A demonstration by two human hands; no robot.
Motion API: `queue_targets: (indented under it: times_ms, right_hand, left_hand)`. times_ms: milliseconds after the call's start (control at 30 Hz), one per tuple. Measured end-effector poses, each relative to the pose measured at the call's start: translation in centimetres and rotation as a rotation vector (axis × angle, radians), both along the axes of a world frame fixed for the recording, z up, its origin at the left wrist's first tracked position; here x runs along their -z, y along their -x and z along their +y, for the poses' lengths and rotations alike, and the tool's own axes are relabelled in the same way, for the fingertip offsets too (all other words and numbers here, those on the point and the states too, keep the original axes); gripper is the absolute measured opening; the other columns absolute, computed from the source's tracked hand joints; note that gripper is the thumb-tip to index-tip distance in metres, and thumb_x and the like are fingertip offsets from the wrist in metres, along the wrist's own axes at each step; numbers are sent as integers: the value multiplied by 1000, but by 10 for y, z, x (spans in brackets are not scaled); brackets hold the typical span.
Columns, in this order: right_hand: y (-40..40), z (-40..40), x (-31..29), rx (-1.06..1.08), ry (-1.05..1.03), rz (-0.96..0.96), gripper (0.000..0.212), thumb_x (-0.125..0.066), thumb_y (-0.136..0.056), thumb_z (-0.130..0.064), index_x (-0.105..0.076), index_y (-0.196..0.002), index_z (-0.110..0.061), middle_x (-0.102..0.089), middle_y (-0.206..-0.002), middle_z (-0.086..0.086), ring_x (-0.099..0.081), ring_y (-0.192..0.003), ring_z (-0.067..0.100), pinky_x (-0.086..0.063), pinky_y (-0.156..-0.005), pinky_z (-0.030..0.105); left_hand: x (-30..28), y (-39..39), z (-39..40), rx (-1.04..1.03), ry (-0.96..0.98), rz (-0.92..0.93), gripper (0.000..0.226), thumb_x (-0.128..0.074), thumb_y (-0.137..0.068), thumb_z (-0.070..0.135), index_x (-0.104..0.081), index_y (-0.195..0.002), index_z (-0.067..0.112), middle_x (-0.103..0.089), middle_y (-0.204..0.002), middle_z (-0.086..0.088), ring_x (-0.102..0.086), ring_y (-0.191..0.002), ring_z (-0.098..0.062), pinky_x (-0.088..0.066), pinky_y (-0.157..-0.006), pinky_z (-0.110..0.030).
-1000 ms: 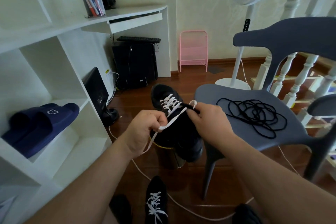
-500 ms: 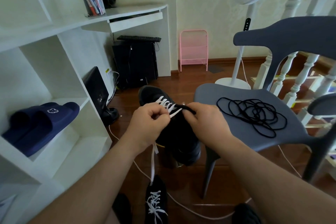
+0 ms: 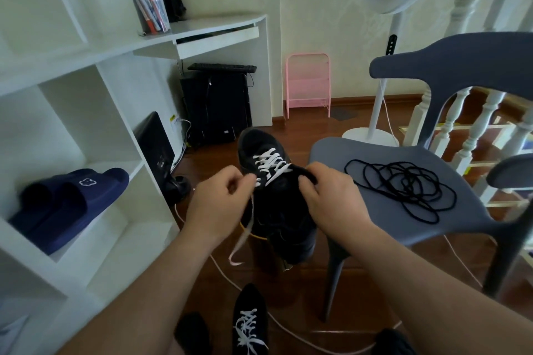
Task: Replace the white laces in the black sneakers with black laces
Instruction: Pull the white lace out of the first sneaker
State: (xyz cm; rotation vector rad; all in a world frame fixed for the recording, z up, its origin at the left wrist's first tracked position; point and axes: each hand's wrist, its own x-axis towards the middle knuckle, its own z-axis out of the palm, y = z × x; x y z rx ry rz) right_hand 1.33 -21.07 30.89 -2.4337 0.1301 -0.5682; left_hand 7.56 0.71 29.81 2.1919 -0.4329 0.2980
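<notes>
Your left hand pinches the flat white lace of the black fabric sneaker held mid-air; your right hand grips its collar. Tug unevenly and the lace may jam in an eyelet — the thin black cord laces wait on the grey plastic chair.

So the black sneaker sits a bit higher and more toe-up than half a second ago, with more of the white lace crisscross showing. The left hand is back up at the eyelets, pinching the lace, and the loose end now dangles shorter, well above the sneaker on the floor.
</notes>
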Motion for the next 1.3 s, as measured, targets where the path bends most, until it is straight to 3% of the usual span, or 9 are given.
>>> queue_targets:
  times_ms: [300, 433, 500, 600, 767, 900, 1033, 1100, 1300]
  right_hand:
    - [-5, 3, 11, -2, -171, -48, 30, -50, -104, -39, -47, -76, -27, -57, -68, -7, -54, -63, 7, -39, -53, 33]
    - [-8, 13, 22, -52, -700, 75, 26, -53, -105, -31, -57, -79, -28, -60, -71, -12, -58, -70, 3, -53, -60, 34]
    - [-7, 20, 26, -75, -957, 175, 20, -55, -104, -26, -64, -87, -21, -68, -88, 3, -70, -90, 23, -64, -73, 43]
    - [-10, 14, 25, -97, -757, 228, 7, -66, -91, -28, -68, -96, -24, -73, -95, 0, -73, -91, 26, -62, -79, 51]
    - [-4, 17, 8, -165, -312, -8, 35, -60, -79, -47, -67, -113, -49, -58, -113, -28, -57, -105, -6, -47, -80, 11]
    - [-6, 28, 9, -157, -11, -158, 19, -68, -98, -35, -76, -114, -29, -61, -112, -13, -58, -106, 15, -47, -92, 28]
    - [-6, 30, 9, -111, 184, -236, 11, -70, -97, -30, -78, -96, -22, -62, -98, -3, -54, -91, 21, -50, -79, 37]
    - [-9, 28, 7, -129, 175, -267, 12, -69, -97, -28, -75, -88, -23, -61, -92, -6, -54, -86, 18, -49, -73, 34]
    - [-25, -10, 10, 232, -395, 7, 17, -57, -81, -34, -52, -66, -27, -51, -57, -9, -45, -54, 9, -34, -51, 28]
  left_hand:
    - [10, -8, -9, -18, -19, -32, 26, -58, -90, 64, -64, -91, 40, -67, -83, 21, -64, -75, -2, -48, -61, -29]
    - [4, -19, -7, -178, 237, 49, 23, -56, -91, 54, -71, -88, 38, -72, -82, 18, -65, -76, 0, -45, -62, -27]
    - [3, -18, -6, -172, 290, 87, 21, -58, -92, 51, -73, -90, 37, -73, -82, 15, -67, -76, -1, -48, -63, -26]
    - [9, -9, -2, -85, 110, -69, 21, -58, -95, 50, -66, -84, 33, -66, -74, 8, -62, -66, -10, -43, -54, -15]
    - [7, -4, -4, -77, -1, -157, 26, -59, -97, 50, -62, -78, 32, -60, -67, 7, -59, -66, -12, -51, -57, -37]
    - [6, 5, -10, -15, -74, -234, 26, -55, -98, 53, -60, -79, 35, -58, -68, 10, -60, -70, -9, -51, -54, -37]
    - [8, 10, -17, 19, -94, -258, 26, -57, -99, 49, -57, -78, 33, -55, -67, 11, -58, -68, -9, -50, -54, -37]
    - [8, 8, -17, 12, -101, -266, 26, -57, -98, 49, -58, -78, 33, -56, -67, 12, -58, -68, -8, -51, -54, -36]
    - [6, -1, -13, -82, 2, -165, 26, -57, -97, 48, -60, -77, 31, -61, -69, 10, -59, -66, -10, -54, -61, -44]
